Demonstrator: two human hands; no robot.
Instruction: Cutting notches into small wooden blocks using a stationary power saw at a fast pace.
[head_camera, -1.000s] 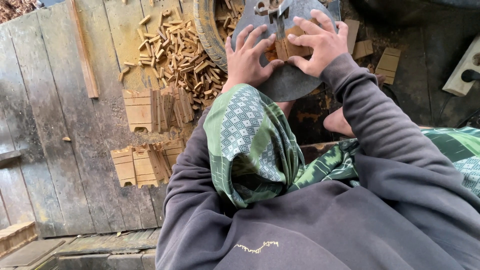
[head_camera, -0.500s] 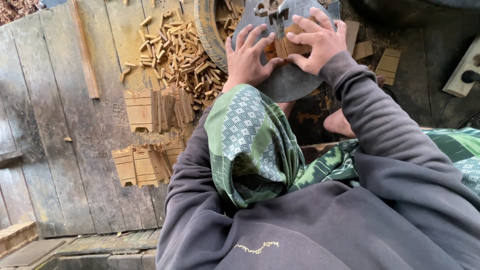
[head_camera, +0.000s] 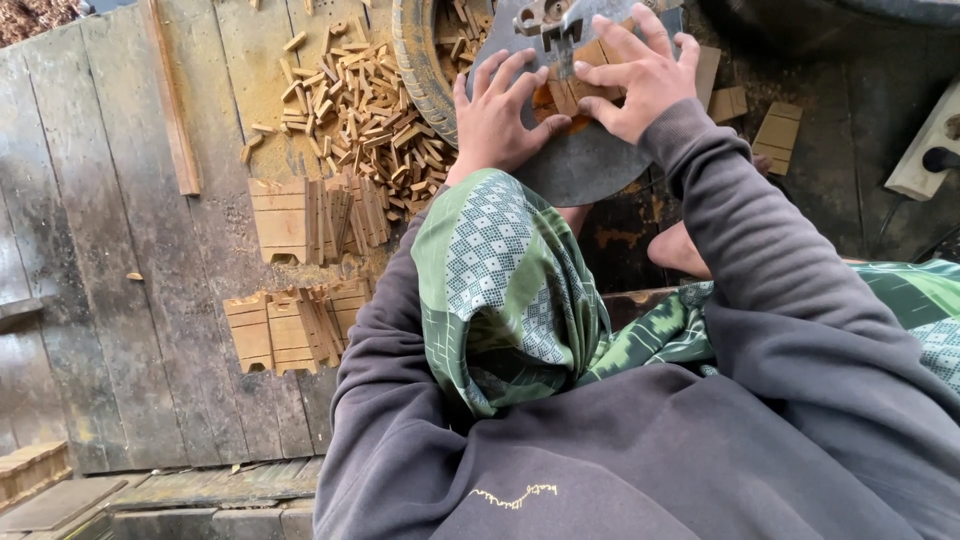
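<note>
Both hands press a small wooden block (head_camera: 572, 92) flat on the grey metal saw plate (head_camera: 590, 165): left hand (head_camera: 500, 120) and right hand (head_camera: 640, 80), fingers spread, not clamped. Cut offcuts (head_camera: 360, 110) lie heaped; notched blocks (head_camera: 300, 215) wait in rows on the plank floor (head_camera: 120, 300).

Weathered plank floor (head_camera: 100, 300), grey and stained. Heap of small wood offcuts (head_camera: 360, 120) beside a tyre (head_camera: 420, 60) — more offcuts inside it. Two rows of notched wood blocks (head_camera: 300, 215), (head_camera: 285, 325) leaning together. Long lath (head_camera: 170, 100) at left. White power strip (head_camera: 930, 145) at right — plugged in.
</note>
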